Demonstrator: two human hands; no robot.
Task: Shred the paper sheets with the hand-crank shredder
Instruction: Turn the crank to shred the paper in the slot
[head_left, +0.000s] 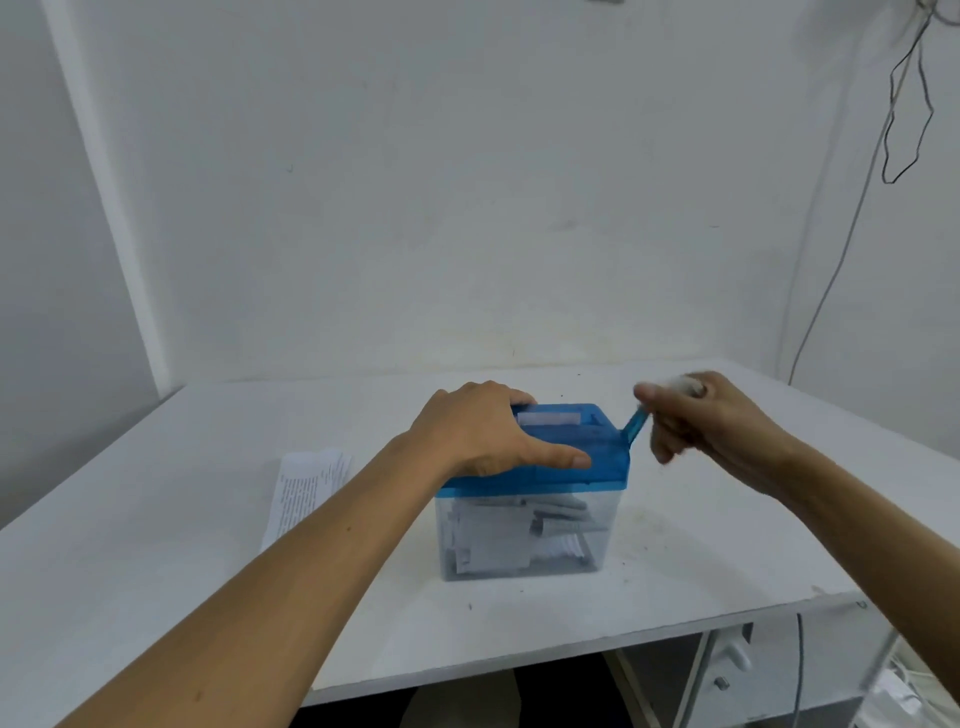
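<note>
The hand-crank shredder has a blue lid and a clear bin full of white paper strips; it stands mid-table. A short white stub of a paper sheet shows in the slot on top. My left hand lies over the lid's left part, fingers curved over its far edge and thumb along the front. My right hand, blurred, grips the white knob of the blue crank at the lid's right end. Printed paper sheets lie flat to the shredder's left, partly behind my left forearm.
The white table stands against a white wall, its front edge close to me. Cables hang down the wall at the right. Under the table at the right is a white metal frame.
</note>
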